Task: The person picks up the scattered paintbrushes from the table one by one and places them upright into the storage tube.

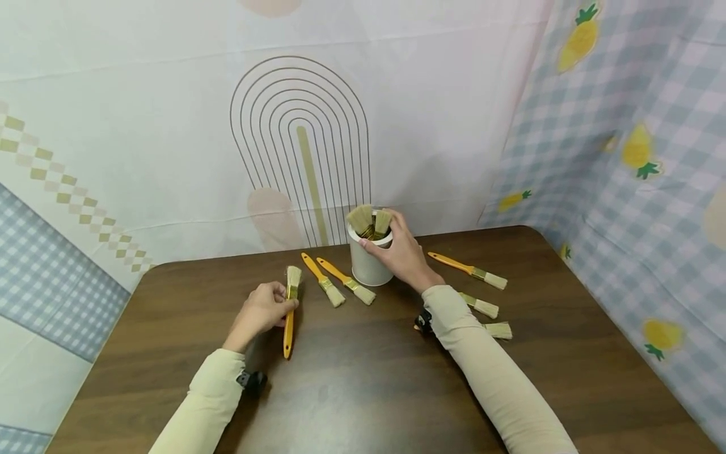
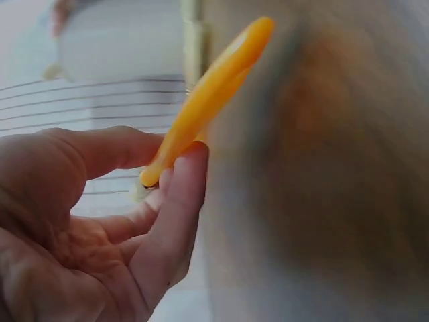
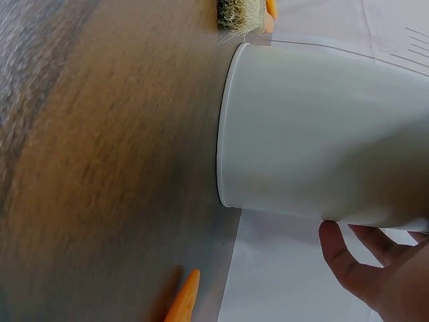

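A paintbrush with a yellow handle, a gold band and pale bristles (image 1: pixel 289 325) is at the left side of the table, pinched between the thumb and fingers of the left hand (image 1: pixel 262 311). I cannot tell if it touches the table. 2 more yellow-handled paintbrushes (image 1: pixel 323 280) (image 1: pixel 345 281) lie between it and a round, whitish can (image 1: pixel 368 261). At least 2 brushes (image 1: pixel 360 221) (image 1: pixel 382 222) stand in the can, bristles up. The right hand (image 1: pixel 404 255) grips the can near its rim, thumb in front. Past it, 3 loose brushes (image 1: pixel 467 270) (image 1: pixel 482 307) (image 1: pixel 499 330) lie on the right; the pale right sleeve (image 1: pixel 488 366) hides parts of 2.

The table (image 1: pixel 340 391) is dark brown with wood grain. Behind it hangs a white cloth (image 1: pixel 442 94) with thin arch lines (image 1: pixel 299 57); on the right is blue-and-white checked cloth (image 1: pixel 697 101) with yellow fruit.

The held brush's bristles point away from the person, to the white cloth. Its long axis runs nearly straight away, leaning slightly right at the bristle end.
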Demonstrator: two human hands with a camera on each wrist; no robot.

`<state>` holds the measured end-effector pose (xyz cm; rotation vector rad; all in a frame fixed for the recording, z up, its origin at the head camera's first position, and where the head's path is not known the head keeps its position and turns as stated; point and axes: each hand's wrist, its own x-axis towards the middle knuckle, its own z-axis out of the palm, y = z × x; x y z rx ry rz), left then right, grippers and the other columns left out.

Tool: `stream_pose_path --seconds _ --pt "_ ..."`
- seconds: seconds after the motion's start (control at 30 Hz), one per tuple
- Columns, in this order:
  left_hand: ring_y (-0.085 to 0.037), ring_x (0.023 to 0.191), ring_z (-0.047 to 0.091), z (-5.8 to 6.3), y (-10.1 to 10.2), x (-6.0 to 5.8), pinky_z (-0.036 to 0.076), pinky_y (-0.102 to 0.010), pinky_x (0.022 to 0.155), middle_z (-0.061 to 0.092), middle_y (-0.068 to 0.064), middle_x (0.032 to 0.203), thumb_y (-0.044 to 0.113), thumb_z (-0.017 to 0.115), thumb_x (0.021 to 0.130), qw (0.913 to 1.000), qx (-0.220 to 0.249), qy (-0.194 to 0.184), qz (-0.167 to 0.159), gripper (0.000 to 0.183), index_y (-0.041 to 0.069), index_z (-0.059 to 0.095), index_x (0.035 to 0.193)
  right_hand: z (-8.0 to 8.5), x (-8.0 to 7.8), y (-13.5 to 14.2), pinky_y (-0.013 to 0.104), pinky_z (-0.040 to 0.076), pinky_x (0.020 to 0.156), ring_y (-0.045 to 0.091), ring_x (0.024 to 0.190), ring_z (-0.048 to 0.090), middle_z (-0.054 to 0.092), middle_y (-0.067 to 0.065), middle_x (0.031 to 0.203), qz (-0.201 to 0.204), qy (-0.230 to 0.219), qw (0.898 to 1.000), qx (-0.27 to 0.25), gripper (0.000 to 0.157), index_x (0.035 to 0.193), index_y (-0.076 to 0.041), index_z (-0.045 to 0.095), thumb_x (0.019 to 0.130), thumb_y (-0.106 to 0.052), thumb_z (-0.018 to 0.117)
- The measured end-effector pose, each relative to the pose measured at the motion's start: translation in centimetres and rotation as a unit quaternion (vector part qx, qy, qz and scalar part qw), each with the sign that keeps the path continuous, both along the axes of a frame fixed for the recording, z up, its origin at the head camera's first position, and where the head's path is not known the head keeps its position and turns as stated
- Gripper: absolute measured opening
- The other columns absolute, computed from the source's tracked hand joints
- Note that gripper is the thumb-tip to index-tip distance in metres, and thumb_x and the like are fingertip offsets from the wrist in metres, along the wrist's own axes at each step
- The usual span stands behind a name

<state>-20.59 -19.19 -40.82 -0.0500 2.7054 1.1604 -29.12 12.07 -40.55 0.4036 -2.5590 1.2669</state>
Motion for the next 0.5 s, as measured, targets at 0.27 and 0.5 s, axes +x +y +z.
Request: stream_pose_path --seconds 0.27,0.5 --pt "-0.021 0.070 0.072 5.8 1.4 0.4 0.060 -0.034 0.066 0.075 -0.015 0.101 0.018 0.074 0.100 0.9897 0.062 0.129 -0.012 0.035 -0.004 0.064 0.124 0.1 -0.1 -0.2 0.062 0.046 0.108 0.034 0.141 0.051 0.033 -0.003 0.166 -0.006 -0.004 1.000 -0.003 0.090 0.160 -0.016 0.043 0.090 -0.066 0.073" --pt "-0.022 0.085 0.075 10.7 3.7 -0.3 0.063 -0.030 0.070 0.070 -0.018 0.108 0.017 0.072 0.102 0.9706 0.144 0.192 -0.012 0.034 -0.004 0.064 0.127 -0.1 0.1 -0.2 0.064 0.046 0.108 0.033 0.141 0.051 0.032 -0.004 0.167 -0.006 -0.005 1.000 0.001 0.091 0.160 -0.018 0.042 0.090 -0.069 0.071"
